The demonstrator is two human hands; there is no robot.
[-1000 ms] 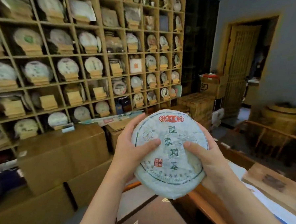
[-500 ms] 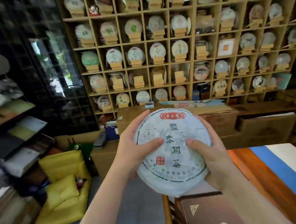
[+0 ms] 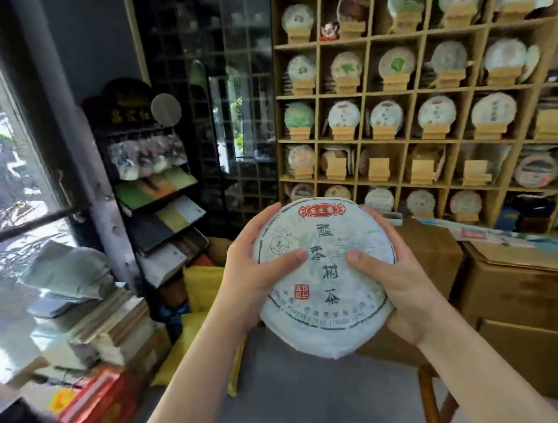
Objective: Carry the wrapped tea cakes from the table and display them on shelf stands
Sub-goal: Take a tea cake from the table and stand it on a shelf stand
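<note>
The tea cake (image 3: pixel 326 276) is sitting at the centre of the frame, held in the air in front of the person, printed face toward the camera and tilted slightly back. The left hand (image 3: pixel 252 277) is gripping its left edge, thumb lying across the printed face and the other fingers curling behind the rim. The right hand (image 3: pixel 401 289) is gripping the right edge in the same way, thumb on the face, fingers wrapping behind.

Handling judgement: the cake is looking like a dense, rigid pressed disc, moderately heavy for its size. The paper wrapper is thin and creased along the lower rim, so it is likely tearing or slipping if pinched at one spot. The surface is appearing matte, not slick. The safest hold is at opposite points on the rim, palms supporting the back, as both hands are doing now. A drop is likely chipping the edge.

The shelf (image 3: pixel 426 90) is filling the upper right of the frame. Several stands in its fourth row, such as the stand (image 3: pixel 378 170) at centre right, are showing no cake upright on them. Cardboard boxes (image 3: pixel 520 282) are standing at the right, between the person and the shelf. The cake is well apart from any stand.
</note>
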